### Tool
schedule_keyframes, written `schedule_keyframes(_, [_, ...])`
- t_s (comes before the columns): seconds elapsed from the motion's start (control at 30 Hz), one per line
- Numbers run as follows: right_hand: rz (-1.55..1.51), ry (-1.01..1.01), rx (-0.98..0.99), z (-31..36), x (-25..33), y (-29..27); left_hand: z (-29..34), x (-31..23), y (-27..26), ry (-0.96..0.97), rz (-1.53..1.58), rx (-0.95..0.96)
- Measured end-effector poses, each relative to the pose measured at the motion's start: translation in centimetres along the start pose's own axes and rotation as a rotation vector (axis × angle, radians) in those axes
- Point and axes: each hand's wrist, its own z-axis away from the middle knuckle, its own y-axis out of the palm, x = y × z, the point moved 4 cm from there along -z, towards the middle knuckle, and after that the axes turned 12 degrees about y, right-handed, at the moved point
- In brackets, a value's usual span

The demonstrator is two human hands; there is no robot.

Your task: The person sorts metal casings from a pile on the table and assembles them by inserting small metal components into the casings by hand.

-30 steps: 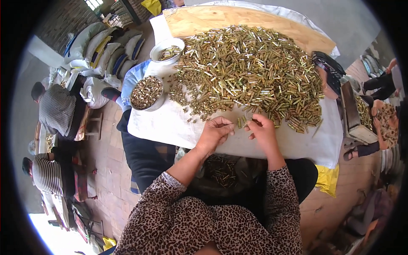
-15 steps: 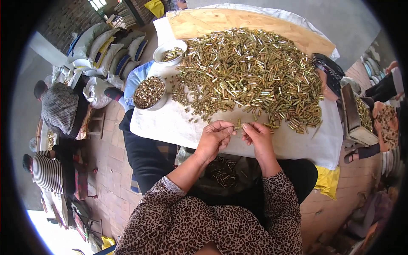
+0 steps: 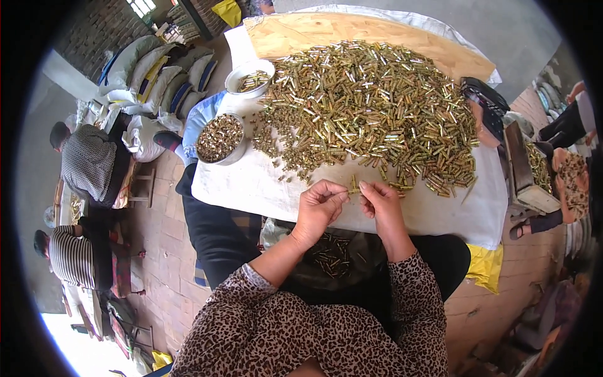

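Observation:
My left hand and my right hand meet over the near edge of a white cloth. Thumb and forefinger of each are pinched on a small brass-coloured metal rod lying between them; the fingertips cover its ends. Just beyond my hands spreads a large heap of similar short brass-coloured metal pieces. Smaller metal parts lie along the heap's left side. Below my hands, a dark bag or cloth in my lap holds several more rod-shaped pieces.
Left of the heap, a bowl is full of small metal parts, and a white bowl behind it holds longer ones. A wooden board borders the far side. Other people work at left and right; stacked sacks stand far left.
My left hand has turned slightly, its fingers curling closer together at the rod. The right hand stays nearly in place, still pinching.

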Motion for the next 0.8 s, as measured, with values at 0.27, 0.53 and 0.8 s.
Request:
schedule_keyframes(0.27, [0.002, 0.021, 0.008, 0.1, -0.1, 0.0, 0.3, 0.5, -0.1, 0.008, -0.032, 0.035])
schedule_keyframes(0.53, [-0.113, 0.166, 0.189, -0.4, -2.8, 1.3, 0.4, 1.2, -1.8, -0.258, 0.378, 0.197])
schedule_keyframes(0.8, [0.003, 0.146, 0.219, -0.3, -2.3, 2.1, 1.0, 3.8, -3.5, -0.309, 0.561, 0.138])
